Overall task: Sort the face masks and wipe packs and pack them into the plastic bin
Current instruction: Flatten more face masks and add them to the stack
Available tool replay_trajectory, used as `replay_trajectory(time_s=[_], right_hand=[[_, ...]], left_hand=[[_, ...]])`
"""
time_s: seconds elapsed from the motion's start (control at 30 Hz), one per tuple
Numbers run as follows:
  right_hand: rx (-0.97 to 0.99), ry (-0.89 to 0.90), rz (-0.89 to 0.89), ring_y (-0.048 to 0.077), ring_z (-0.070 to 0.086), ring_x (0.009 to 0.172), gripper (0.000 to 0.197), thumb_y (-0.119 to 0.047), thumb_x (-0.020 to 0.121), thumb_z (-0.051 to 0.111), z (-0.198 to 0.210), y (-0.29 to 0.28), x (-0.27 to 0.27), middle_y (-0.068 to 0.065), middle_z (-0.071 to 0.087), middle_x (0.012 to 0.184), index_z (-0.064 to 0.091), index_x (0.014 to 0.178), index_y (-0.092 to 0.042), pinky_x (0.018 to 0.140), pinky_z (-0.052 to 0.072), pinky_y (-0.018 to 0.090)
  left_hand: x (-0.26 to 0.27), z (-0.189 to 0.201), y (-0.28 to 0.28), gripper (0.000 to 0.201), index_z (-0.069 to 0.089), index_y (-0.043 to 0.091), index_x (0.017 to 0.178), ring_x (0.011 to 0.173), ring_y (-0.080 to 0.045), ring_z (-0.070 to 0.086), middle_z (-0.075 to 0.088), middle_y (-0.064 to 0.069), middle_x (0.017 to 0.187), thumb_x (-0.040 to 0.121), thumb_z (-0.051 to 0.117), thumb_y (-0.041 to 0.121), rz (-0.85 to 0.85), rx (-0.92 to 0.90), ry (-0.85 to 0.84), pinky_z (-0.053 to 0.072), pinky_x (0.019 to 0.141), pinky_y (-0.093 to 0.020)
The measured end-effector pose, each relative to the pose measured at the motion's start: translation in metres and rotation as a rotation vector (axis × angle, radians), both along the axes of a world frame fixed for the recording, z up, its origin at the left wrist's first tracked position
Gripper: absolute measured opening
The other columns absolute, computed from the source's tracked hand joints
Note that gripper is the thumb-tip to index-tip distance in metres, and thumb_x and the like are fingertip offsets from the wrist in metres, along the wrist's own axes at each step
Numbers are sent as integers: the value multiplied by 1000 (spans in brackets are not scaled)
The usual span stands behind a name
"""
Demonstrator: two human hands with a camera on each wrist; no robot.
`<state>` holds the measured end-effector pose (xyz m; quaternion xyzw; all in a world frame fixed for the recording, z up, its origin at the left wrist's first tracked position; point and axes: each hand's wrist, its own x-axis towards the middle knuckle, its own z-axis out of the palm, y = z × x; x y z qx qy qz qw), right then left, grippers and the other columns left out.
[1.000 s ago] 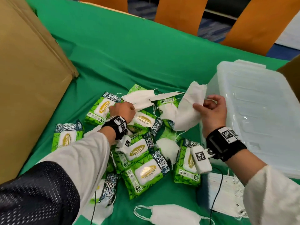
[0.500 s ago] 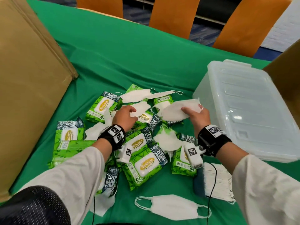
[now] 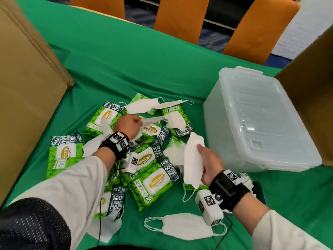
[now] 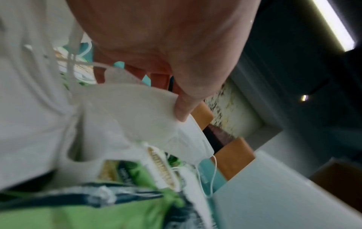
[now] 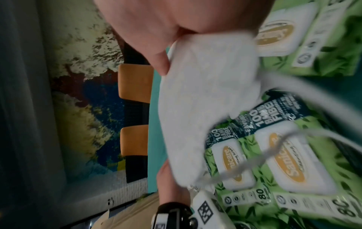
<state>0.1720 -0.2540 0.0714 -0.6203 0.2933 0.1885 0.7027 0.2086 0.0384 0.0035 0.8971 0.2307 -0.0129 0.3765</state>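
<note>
Head view shows the right hand [image 3: 210, 162] grasping a white mask [image 3: 193, 159] by its edge, thumb on top and fingers curled beneath, holding it upright over the near right edge of the pile and just beside the bin [image 3: 261, 123]. Right wrist view confirms the grasp: the thumb [image 5: 158, 62] presses the mask [image 5: 199, 96] against the curled fingers, and its ear loops trail blurred across the wipe packs [image 5: 293, 162] below. Farther left, the left hand [image 3: 128, 124] pinches a second mask [image 3: 153, 120] at one end, fingers clenched around it, low over the middle of the pile; in the left wrist view the thumb [image 4: 184, 111] clamps that mask [image 4: 141, 111] from the side, an ear loop dangling from its far tip. Under both hands lie the green wipe packs [image 3: 153, 183], overlapping one another in a loose heap, with more white masks scattered between and over them, one [image 3: 142, 106] at the far edge of the heap. Another mask [image 3: 185, 226] lies flat by itself on the near side, apart from the packs, and a stack of masks [image 3: 246, 179] sits partly hidden behind the right wrist. The bin stands to the right of the heap with its lid [image 3: 266, 114] on, clear and translucent. All of it rests on a green tablecloth [image 3: 126, 60]. A cardboard box [image 3: 27, 87] stands at the left, another box [image 3: 313, 105] touches the bin on the right, and orange chairs [image 3: 178, 17] line the far side.
</note>
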Motion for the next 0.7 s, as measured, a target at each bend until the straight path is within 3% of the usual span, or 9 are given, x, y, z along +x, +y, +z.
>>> replay_trajectory(time_s=[0.13, 0.23, 0.3, 0.37, 0.43, 0.5, 0.6, 0.7], right_hand=[[113, 59, 49, 31, 72, 90, 27, -16, 93, 70, -7, 0, -21, 16, 75, 105, 64, 118, -8, 74, 61, 46], [117, 40, 93, 35, 71, 86, 38, -7, 87, 74, -13, -2, -34, 22, 74, 105, 64, 122, -3, 72, 61, 47], [101, 47, 65, 34, 70, 81, 33, -9, 88, 74, -14, -2, -40, 21, 74, 100, 65, 119, -3, 69, 60, 44], [111, 40, 26, 34, 71, 84, 30, -7, 91, 69, -16, -2, -45, 19, 75, 100, 65, 121, -3, 77, 59, 46], [154, 23, -10, 37, 72, 98, 34, -5, 95, 63, -19, -2, -50, 22, 74, 110, 61, 128, -1, 94, 55, 54], [176, 9, -32, 43, 69, 109, 36, -7, 97, 59, -22, -4, -56, 26, 71, 117, 57, 133, -4, 102, 49, 61], [187, -1, -61, 41, 68, 113, 33, -12, 98, 60, -23, -9, -64, 22, 71, 121, 60, 131, -9, 103, 49, 58], [178, 12, 10, 31, 71, 104, 31, -12, 95, 67, -18, -21, -71, 15, 74, 116, 64, 125, -6, 96, 54, 47]], left_hand=[[-28, 19, -18, 7, 71, 23, 98, 83, -16, 68, 72, 4, 93, 94, 68, 17, 119, -382, -174, 58, 77, -34], [-61, 22, -35, 12, 67, 24, 91, 92, -28, 74, 77, -4, 97, 87, 73, 13, 173, -700, -163, 61, 82, -45], [-83, 23, -53, 14, 66, 20, 96, 98, -38, 72, 77, -10, 101, 89, 69, 8, 209, -879, -146, 59, 83, -50], [-106, 25, -75, 25, 63, 16, 107, 104, -42, 69, 75, -15, 108, 90, 62, -3, 241, -1009, -117, 57, 86, -53], [-128, 25, -95, 38, 61, 16, 117, 108, -41, 69, 75, -14, 111, 88, 60, -8, 250, -1080, -79, 56, 92, -57], [-146, 24, -109, 44, 63, 19, 121, 109, -37, 70, 76, -10, 113, 84, 63, -5, 241, -1097, -57, 55, 95, -58], [-160, 29, -123, 43, 67, 20, 120, 109, -30, 71, 76, -5, 114, 89, 58, -8, 263, -1124, -75, 55, 96, -53], [-168, 38, -131, 36, 66, 18, 124, 107, -27, 71, 76, -4, 115, 97, 57, -3, 344, -1133, -88, 57, 93, -49]])
